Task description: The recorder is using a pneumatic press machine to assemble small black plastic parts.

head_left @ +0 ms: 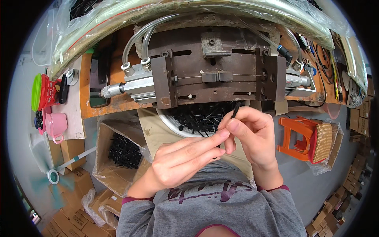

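Before the machine, curled right fingers pinch a black piece; left grip unclear.

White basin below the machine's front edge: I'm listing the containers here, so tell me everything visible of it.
The white basin has a smooth, curved rim and looks like plastic. It is open side up, with loose, slender black parts heaped inside at mixed angles. The brown metal machine hides its far side, and the right hand overlaps its right side in view. A tan surface shows beside it; what supports it I can't tell.
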`<action>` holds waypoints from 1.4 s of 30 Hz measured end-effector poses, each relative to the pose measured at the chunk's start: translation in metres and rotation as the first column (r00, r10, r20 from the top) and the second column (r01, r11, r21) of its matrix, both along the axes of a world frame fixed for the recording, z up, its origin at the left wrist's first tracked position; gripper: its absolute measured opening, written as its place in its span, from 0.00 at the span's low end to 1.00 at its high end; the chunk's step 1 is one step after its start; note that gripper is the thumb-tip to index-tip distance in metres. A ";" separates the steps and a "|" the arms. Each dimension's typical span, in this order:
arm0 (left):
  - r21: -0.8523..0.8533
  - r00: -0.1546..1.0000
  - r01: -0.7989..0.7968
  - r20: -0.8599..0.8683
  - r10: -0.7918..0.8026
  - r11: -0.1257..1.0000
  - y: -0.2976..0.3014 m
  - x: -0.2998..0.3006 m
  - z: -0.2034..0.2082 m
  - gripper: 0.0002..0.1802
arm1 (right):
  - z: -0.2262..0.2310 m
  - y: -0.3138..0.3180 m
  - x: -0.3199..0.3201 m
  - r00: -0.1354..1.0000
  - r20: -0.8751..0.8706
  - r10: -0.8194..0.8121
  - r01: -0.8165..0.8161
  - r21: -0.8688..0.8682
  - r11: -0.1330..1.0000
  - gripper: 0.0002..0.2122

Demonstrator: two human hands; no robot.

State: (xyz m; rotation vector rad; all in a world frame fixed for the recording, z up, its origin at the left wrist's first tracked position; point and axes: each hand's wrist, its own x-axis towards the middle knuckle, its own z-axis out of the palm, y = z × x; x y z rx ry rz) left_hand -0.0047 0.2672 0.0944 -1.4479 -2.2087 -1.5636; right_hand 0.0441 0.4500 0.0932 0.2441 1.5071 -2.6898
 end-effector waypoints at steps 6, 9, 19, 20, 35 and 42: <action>-0.058 0.991 -0.107 -0.088 0.102 0.993 0.012 -0.004 0.001 0.18 | -0.002 0.007 -0.003 0.991 -0.096 -0.092 0.119 0.327 0.938 0.06; -0.108 0.957 -0.239 -0.193 0.215 0.965 0.022 -0.015 -0.003 0.18 | 0.001 0.004 0.000 0.975 -0.117 -0.190 0.223 0.464 0.857 0.06; -0.310 0.878 -0.414 -0.385 0.285 0.856 0.041 -0.024 -0.007 0.14 | 0.013 0.015 0.009 0.965 -0.208 -0.160 0.259 0.668 0.697 0.05; -0.297 0.872 -0.419 -0.395 0.290 0.858 0.043 -0.025 -0.007 0.15 | 0.016 0.015 0.006 0.958 -0.232 -0.170 0.284 0.674 0.681 0.06; -0.284 0.874 -0.423 -0.379 0.304 0.860 0.038 -0.024 -0.008 0.12 | 0.109 0.054 -0.142 0.632 -0.765 0.125 0.752 0.645 0.140 0.05; -0.362 0.975 -0.195 -0.168 0.142 0.912 0.021 -0.019 0.012 0.14 | 0.116 0.068 -0.271 0.606 -0.387 0.695 0.792 0.370 -0.485 0.07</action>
